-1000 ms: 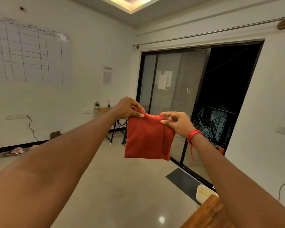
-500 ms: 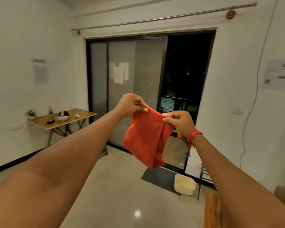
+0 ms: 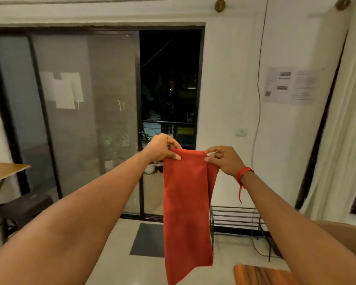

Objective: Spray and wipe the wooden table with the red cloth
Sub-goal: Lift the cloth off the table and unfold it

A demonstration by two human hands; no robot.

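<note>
The red cloth (image 3: 186, 210) hangs folded lengthwise in the air at arm's length, a long narrow strip. My left hand (image 3: 161, 148) pinches its top left corner. My right hand (image 3: 224, 160), with a red thread on the wrist, pinches the top right corner. A corner of a reddish wooden table (image 3: 261, 275) shows at the bottom right, below the cloth's lower end. No spray bottle is in view.
A sliding glass door (image 3: 86, 120) fills the wall ahead, its right part open to the dark. A grey mat (image 3: 148, 239) and a metal rack (image 3: 236, 221) lie below it. A second wooden table (image 3: 2, 170) and a dark stool (image 3: 23, 208) stand at the left.
My view has swung right, past the side table toward the door and right wall. The cloth has dropped open from a short fold into a long hanging strip, both hands still gripping its top.
</note>
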